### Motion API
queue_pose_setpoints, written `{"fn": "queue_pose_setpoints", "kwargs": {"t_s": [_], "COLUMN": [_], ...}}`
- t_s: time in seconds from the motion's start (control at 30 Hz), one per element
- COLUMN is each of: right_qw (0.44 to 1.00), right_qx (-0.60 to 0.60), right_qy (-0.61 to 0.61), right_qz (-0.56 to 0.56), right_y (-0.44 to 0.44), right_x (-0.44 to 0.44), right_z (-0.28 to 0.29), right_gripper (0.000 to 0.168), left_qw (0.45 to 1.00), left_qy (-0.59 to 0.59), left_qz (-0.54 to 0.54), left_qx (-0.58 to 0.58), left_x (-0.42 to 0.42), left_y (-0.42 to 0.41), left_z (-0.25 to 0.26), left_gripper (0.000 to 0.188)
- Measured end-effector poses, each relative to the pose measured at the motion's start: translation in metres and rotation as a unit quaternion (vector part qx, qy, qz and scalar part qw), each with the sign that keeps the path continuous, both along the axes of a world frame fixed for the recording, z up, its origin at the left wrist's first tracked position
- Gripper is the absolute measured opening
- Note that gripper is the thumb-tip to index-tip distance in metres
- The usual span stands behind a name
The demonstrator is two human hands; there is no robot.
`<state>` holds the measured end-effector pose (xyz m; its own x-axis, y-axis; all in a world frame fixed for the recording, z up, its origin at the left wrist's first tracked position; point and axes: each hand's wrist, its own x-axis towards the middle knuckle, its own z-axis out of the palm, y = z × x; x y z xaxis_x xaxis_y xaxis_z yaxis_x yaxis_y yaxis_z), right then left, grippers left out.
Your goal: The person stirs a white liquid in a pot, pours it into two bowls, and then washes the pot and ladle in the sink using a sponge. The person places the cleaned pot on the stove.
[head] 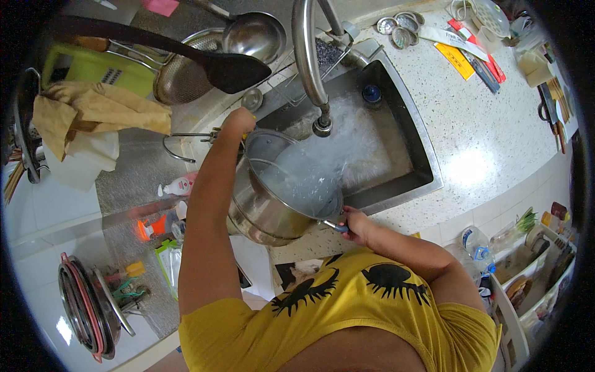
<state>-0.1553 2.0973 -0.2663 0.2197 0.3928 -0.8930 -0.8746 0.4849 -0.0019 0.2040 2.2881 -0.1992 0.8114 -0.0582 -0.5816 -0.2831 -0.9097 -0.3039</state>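
Note:
A large stainless steel pot (274,218) is tilted over the near-left edge of the sink (420,139), its mouth towards the basin. Cloudy water (302,172) fills its lower side and spills over the rim into the sink, where it splashes and foams. My left hand (239,122) grips the pot at its far-left side; the hand hides the handle there, and a bit of yellow shows by the fingers. The grey-and-metal side handle (335,226) is held in my right hand (358,225). Above the pouring water hangs the metal faucet (322,123).
A black spatula (237,72), a ladle (255,37) and a strainer (186,79) hang at upper left. A wire rack (290,88) borders the sink. Small metal cups (402,28) and packets (455,60) lie on the speckled counter (483,121). A pink pump bottle (181,186) stands left.

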Motion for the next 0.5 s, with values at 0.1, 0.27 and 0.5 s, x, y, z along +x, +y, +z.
{"fn": "queue_pose_setpoints", "kwargs": {"t_s": [0.1,0.27,0.5], "right_qw": [0.999,0.997,0.989], "right_qx": [0.031,0.07,0.131], "right_qy": [0.002,0.013,0.022], "right_qz": [0.01,0.023,0.064], "right_y": [0.008,0.017,0.035], "right_x": [-0.008,-0.007,-0.003], "right_z": [-0.022,-0.031,-0.018], "right_gripper": [0.038,0.036,0.017], "left_qw": [0.999,0.997,0.988], "left_qy": [0.01,-0.028,0.001], "left_qz": [-0.022,0.057,0.021], "left_qx": [0.03,0.043,0.155], "left_x": [0.0,-0.019,-0.014], "left_y": [-0.008,-0.058,-0.075], "left_z": [0.002,0.044,0.053], "left_gripper": [0.026,0.028,0.033]}}
